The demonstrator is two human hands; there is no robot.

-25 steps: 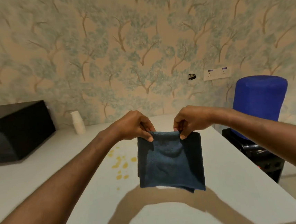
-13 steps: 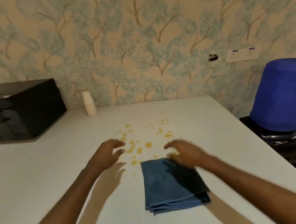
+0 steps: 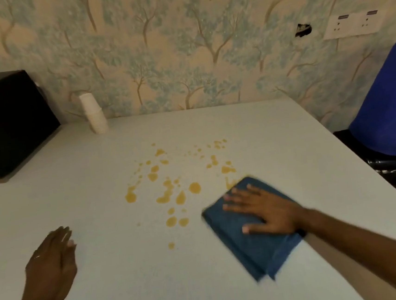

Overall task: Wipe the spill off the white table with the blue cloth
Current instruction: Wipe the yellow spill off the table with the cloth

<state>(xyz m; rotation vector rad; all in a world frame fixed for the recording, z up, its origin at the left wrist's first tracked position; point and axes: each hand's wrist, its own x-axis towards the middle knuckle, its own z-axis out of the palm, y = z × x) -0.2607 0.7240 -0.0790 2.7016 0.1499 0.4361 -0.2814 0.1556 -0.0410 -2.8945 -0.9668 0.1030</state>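
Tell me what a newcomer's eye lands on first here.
The orange spill spattered across the middle of the white table stands out first. Just right of it, the right hand presses flat on the folded blue cloth. The left hand rests open at the near left.

Right hand [image 3: 268, 212] flat on the folded cloth [image 3: 254, 238], palm down, fingers spread, at 4 o'clock on the worktop [image 3: 106, 267]. No pinch, just pressing. Cloth edges motion-blurred; its far corner touches the nearest drops at the spill's right side. Spill [image 3: 171, 188]: scattered orange drops and small puddles at centre, mostly at 10 o'clock from the cloth. Left hand [image 3: 51, 258] open, palm down at 8 o'clock, well apart from the spill; can't tell if it touches the worktop. Cup stack [image 3: 94, 116] at 11 o'clock by the wall, black box [image 3: 8, 122] at 9–10 o'clock, blue bottle [image 3: 389, 112] off the worktop at 3 o'clock.
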